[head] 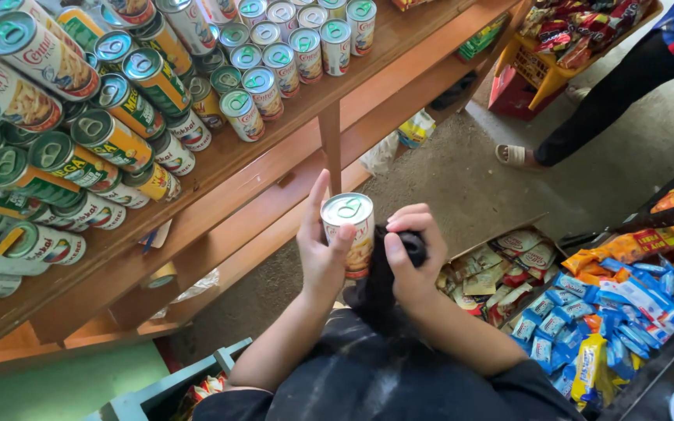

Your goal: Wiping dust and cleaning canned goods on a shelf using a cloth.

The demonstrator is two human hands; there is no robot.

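2 hands: left hand [323, 261] grip clamps a tin can [350, 232]; right hand [413, 261] grip bunches a black cloth [380, 273].

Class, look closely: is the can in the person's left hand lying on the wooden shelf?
No: the left hand holds the can upright, clear of the wooden shelf.

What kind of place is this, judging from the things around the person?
Most likely a small grocery shop. A wooden shelf carries rows of tin cans, and packets of snacks are laid out on the right. The left hand holds a can; the right hand holds a black cloth.
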